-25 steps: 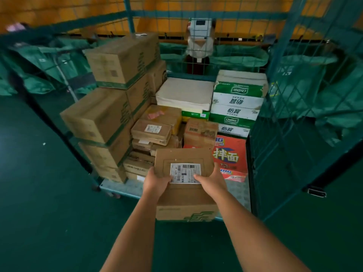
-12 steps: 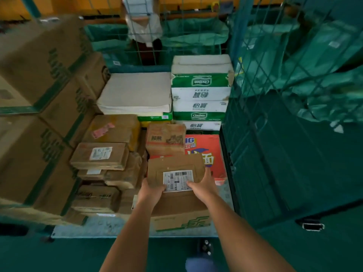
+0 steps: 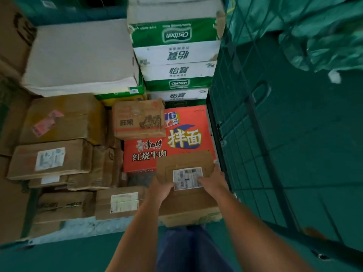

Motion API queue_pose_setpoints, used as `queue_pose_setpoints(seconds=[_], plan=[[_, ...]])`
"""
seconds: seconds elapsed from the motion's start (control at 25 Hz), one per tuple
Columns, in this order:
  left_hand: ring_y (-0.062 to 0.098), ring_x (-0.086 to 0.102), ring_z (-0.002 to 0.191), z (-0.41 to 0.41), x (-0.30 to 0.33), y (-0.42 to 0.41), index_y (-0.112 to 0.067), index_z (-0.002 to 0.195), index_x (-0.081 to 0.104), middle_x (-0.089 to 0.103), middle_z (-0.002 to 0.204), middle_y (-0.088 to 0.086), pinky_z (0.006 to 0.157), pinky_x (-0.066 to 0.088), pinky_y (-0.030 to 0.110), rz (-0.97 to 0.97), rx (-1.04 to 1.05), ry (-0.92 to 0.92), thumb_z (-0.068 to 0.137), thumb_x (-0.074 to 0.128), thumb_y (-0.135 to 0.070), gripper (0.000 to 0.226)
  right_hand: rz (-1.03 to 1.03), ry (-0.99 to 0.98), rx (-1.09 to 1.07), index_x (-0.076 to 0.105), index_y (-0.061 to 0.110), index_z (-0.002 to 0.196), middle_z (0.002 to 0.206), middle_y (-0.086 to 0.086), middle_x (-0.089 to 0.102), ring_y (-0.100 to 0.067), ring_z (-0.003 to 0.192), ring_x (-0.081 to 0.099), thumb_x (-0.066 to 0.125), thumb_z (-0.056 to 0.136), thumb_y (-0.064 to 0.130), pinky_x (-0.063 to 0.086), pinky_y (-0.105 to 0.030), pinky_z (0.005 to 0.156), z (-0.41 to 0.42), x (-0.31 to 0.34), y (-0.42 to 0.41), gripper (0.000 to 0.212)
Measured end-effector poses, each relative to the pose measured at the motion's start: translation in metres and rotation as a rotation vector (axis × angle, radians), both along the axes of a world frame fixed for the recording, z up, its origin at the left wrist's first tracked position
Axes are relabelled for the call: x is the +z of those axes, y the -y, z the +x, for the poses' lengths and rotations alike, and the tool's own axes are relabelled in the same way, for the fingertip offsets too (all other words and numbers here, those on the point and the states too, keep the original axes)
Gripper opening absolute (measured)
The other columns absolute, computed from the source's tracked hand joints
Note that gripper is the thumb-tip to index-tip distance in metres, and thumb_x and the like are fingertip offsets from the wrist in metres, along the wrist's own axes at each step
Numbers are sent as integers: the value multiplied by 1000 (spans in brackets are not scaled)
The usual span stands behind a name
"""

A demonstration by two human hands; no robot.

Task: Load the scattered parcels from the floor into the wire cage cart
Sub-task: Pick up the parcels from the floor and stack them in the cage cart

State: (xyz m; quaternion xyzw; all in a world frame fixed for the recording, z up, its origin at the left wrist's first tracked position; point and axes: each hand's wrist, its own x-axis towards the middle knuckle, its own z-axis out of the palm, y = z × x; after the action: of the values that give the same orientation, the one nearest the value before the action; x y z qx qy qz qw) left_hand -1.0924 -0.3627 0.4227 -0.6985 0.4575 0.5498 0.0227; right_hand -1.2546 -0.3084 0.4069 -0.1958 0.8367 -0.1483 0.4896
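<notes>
A small brown parcel (image 3: 182,163) with a white shipping label lies on top of a larger brown box (image 3: 188,208) with green print. I carry both at the cart's front right corner. My left hand (image 3: 160,190) grips the left side of the stack and my right hand (image 3: 213,182) grips its right side, thumb on the label. The stack hangs over the front edge of the red noodle carton (image 3: 167,142) inside the wire cage cart (image 3: 222,107). The hands cover the join between the two boxes.
Brown cartons fill the cart's left side, with a labelled one (image 3: 50,159) and another (image 3: 119,203) near the front. Green and white water cases (image 3: 176,54) and a flat white box (image 3: 80,55) stand at the back. Green sacks (image 3: 314,30) lie beyond the right mesh wall.
I have stepped closer to the cart and lean over it. The carried stack has moved forward and right, from in front of the cart base to above the red carton's edge.
</notes>
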Motion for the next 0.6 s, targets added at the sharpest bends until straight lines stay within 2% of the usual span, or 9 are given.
queue_pose_setpoints(seconds=[0.12, 0.2, 0.28, 0.4, 0.48, 0.6], plan=[[26, 50, 125, -14, 2, 23, -20, 135, 48, 53, 135, -1, 108, 38, 45, 33, 0, -45, 88, 68, -24, 52, 44, -57, 26, 2, 22, 155, 154, -9, 26, -35, 131, 42, 65, 88, 37, 43, -43, 102, -13, 1, 21, 93], [25, 50, 124, -19, 9, 47, -20, 136, 45, 53, 134, 0, 108, 38, 43, 37, 40, -62, 88, 68, -19, 53, 6, -90, -14, 6, 20, 154, 152, -9, 31, -34, 129, 43, 67, 84, 35, 44, -42, 101, -21, 10, 42, 94], [23, 51, 120, -25, 16, 74, -23, 129, 46, 53, 130, -5, 107, 38, 42, 36, -4, -78, 88, 67, -22, 46, -12, -146, -34, 12, 17, 152, 150, -10, 33, -35, 131, 40, 69, 81, 38, 41, -46, 103, -27, 19, 65, 93], [30, 46, 128, -39, 13, 119, -24, 146, 33, 48, 142, 3, 108, 38, 50, 12, -24, -103, 78, 70, -32, 78, -24, -240, -19, 12, 13, 152, 153, -10, 28, -34, 138, 27, 69, 83, 41, 34, -47, 108, -42, 27, 105, 94], [31, 44, 130, -53, 5, 145, -24, 149, 28, 42, 148, 5, 107, 38, 51, -13, 8, -113, 78, 69, -28, 82, -58, -275, 0, 11, 12, 153, 155, -11, 25, -34, 140, 25, 69, 83, 41, 31, -47, 110, -55, 29, 131, 96], [27, 46, 129, -74, 6, 173, -19, 148, 31, 44, 146, 4, 108, 38, 48, -83, 23, -138, 81, 70, -23, 78, -112, -298, -6, 8, 13, 153, 157, -10, 21, -33, 142, 23, 69, 84, 39, 27, -49, 113, -74, 22, 161, 96]])
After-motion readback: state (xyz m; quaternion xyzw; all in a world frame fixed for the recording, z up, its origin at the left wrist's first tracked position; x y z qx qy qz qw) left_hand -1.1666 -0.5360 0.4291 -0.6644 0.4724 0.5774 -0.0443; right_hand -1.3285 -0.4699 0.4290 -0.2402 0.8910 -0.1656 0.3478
